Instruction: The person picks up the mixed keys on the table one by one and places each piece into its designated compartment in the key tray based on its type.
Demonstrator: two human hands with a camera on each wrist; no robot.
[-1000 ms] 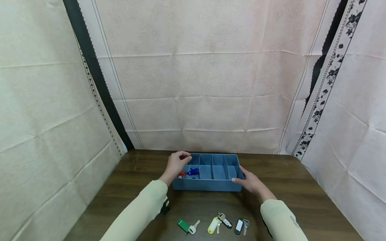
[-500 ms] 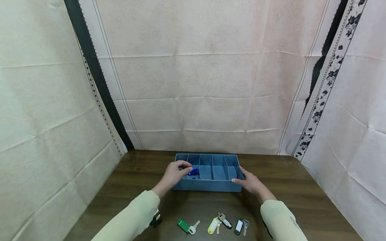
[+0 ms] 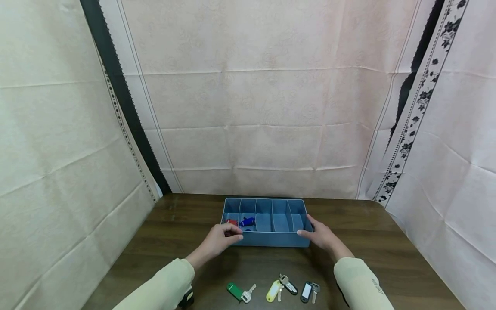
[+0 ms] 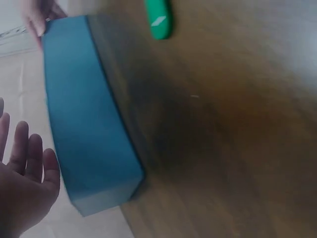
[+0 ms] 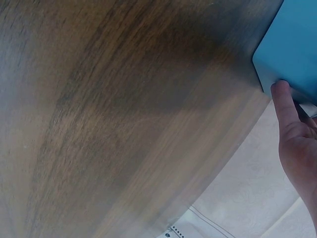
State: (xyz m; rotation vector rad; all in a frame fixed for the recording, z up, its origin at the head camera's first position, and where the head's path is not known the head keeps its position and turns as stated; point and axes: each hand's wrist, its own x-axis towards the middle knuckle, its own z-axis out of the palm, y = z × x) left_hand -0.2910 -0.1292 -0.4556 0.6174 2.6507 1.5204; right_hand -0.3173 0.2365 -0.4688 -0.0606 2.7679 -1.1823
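Observation:
A blue compartment box [image 3: 267, 239] stands at the back of the table. My left hand [image 3: 218, 242] is at its front left corner with fingers loosely bent and nothing between them; the left wrist view shows the same hand [image 4: 29, 183] beside the box wall. My right hand [image 3: 323, 236] grips the box's right end, thumb on the front wall and fingers along the side. A red key tag [image 3: 232, 222] lies in the leftmost compartment, partly hidden by my left hand. In the compartment beside it is a blue key tag [image 3: 248, 221].
Nearer on the brown table [image 3: 217, 275] lie a green key tag [image 3: 234, 291] with a key, a yellow key tag [image 3: 273, 291] with a key, and two dark key tags with keys, one dark tag [image 3: 306, 292] at the right. A pale cloth [image 3: 255, 129] hangs behind.
My left hand has come down and toward me from above the left compartments to the box's front left corner, uncovering the red tag. The right hand stays on the box.

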